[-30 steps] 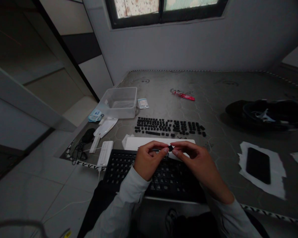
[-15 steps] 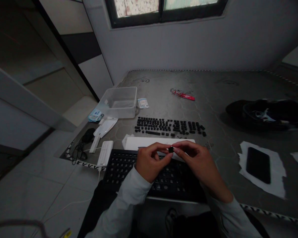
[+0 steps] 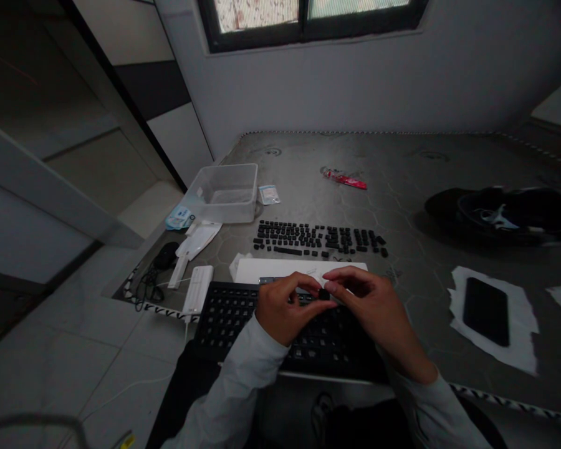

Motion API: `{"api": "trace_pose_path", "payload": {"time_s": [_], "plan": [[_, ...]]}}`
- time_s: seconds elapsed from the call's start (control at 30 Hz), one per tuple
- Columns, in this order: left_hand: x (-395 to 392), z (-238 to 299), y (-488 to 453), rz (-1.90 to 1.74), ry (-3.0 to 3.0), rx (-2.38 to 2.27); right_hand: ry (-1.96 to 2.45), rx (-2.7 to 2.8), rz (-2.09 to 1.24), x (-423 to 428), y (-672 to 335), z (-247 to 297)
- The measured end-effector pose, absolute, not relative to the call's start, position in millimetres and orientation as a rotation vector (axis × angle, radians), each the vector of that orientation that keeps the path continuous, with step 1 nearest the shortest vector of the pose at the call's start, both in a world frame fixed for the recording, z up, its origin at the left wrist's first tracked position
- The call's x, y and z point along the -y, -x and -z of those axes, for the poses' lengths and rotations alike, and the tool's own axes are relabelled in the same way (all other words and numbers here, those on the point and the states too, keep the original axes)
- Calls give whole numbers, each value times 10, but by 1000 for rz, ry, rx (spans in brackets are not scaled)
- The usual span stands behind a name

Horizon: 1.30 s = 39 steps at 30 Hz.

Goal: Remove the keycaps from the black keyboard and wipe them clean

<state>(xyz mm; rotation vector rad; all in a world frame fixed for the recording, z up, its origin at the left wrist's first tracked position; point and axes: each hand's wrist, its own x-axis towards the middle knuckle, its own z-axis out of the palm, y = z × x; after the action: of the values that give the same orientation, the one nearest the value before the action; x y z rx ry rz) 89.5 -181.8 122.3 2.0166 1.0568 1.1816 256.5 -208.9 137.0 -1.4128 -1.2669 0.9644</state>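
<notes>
Above the keyboard, my left hand (image 3: pixel 287 307) pinches a small black keycap (image 3: pixel 324 294) between thumb and fingers. My right hand (image 3: pixel 367 296) meets it from the other side, thumb and forefinger pinched together at the keycap's upper edge. A pale patch shows by those right fingertips; I cannot tell whether it is a held piece or the box behind. Below both hands lies a black keyboard (image 3: pixel 229 318) with its keycaps off and the key sockets bare. Loose black keycaps (image 3: pixel 294 236) lie in rows on the table beyond it.
Behind the keyboard lies a white box (image 3: pixel 262 269). To the left are a clear plastic bin (image 3: pixel 229 193), a white power strip (image 3: pixel 199 290) and a black mouse (image 3: pixel 166 255). A phone (image 3: pixel 486 310) on white tissue, a dark bag (image 3: pixel 505 215) and a red packet (image 3: pixel 348 179) also lie around.
The keycap has turned and dropped slightly between my fingers. My left thumb has slid right beneath it, and a pale patch now shows by the right fingertips.
</notes>
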Motion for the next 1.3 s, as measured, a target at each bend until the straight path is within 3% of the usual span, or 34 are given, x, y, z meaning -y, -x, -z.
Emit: {"api": "trace_pose_path", "payload": {"time_s": [0.5,0.93,1.3], "plan": [[1826,-1226,-896,-1238,-2006,-1107,1398,1270,-981,2091,-2667,-1375],[1809,-1240,-910,-958,-1633,-839,1336,1339,-936,2121,-2658,-1363],[1787,-1215,-969,-901,-1415,-1090,1461,1452,-882,2092,-2634,-1361]]}}
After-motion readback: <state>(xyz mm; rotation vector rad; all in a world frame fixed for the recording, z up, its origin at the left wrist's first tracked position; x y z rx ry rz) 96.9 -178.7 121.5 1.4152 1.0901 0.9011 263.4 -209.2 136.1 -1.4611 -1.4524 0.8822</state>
